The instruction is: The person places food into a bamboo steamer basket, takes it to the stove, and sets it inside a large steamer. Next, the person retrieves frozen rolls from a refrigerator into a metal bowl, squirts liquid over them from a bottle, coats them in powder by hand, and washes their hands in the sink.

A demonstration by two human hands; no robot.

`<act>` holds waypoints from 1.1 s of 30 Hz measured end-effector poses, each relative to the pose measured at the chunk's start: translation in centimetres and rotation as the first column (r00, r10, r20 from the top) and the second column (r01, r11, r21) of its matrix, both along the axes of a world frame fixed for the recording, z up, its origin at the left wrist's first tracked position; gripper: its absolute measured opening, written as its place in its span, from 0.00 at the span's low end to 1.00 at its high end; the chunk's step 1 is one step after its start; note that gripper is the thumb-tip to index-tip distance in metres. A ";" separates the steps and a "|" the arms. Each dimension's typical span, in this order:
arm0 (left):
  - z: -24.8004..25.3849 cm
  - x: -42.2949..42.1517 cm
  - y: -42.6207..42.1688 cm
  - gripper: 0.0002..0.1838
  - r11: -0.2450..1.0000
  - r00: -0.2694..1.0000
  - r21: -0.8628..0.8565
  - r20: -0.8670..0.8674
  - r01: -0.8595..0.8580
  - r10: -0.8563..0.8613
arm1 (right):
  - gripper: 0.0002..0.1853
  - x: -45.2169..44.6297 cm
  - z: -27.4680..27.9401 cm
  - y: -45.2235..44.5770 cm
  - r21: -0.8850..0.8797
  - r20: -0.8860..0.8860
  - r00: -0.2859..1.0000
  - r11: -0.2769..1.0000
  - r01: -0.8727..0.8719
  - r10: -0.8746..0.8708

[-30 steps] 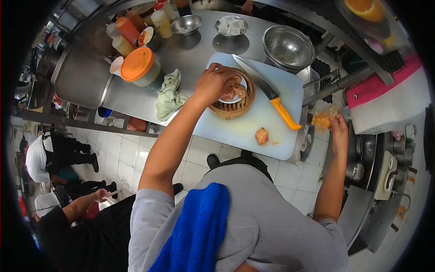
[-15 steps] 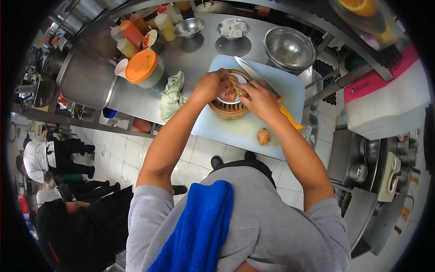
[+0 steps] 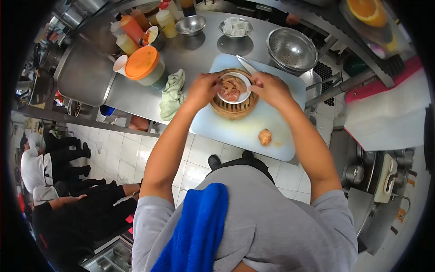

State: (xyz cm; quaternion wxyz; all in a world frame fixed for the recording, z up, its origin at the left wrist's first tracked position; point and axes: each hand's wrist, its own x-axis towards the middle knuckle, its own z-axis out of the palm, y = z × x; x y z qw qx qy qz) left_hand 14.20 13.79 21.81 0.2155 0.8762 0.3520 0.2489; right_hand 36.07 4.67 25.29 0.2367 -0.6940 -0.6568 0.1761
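Observation:
A small white dish [image 3: 247, 96] with strips of raw meat [image 3: 232, 87] sits in a round bamboo steamer [image 3: 233, 111]. My left hand [image 3: 204, 89] has its curled fingers at the dish's left rim, close to the meat. On the opposite side, my right hand [image 3: 273, 89] grips the rim with thumb and fingers. The steamer stands on a pale cutting board [image 3: 283, 145]. Behind it lies a knife [image 3: 245, 64], its handle hidden by my right hand and arm. One lump of meat [image 3: 265, 137] rests on the board near its front edge.
A green cloth [image 3: 172, 95] and an orange-lidded tub [image 3: 142, 62] stand left of the board. Behind are a metal bowl of white cubes [image 3: 235, 28], another metal bowl [image 3: 190, 26] and a colander [image 3: 292, 49]. Sauce bottles [image 3: 131, 29] crowd the back left. Several people are at the left.
My hands have moved apart from over the meat to the two sides of the dish, exposing the meat. The knife's yellow handle has become hidden. The lump on the board stays put.

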 end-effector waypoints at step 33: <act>0.2 -3.0 -7.2 0.10 0.942 0.915 -0.308 0.325 -0.134 0.237 | 0.20 -0.4 -2.0 2.5 -0.270 -0.628 0.777 0.948 -0.168 -0.040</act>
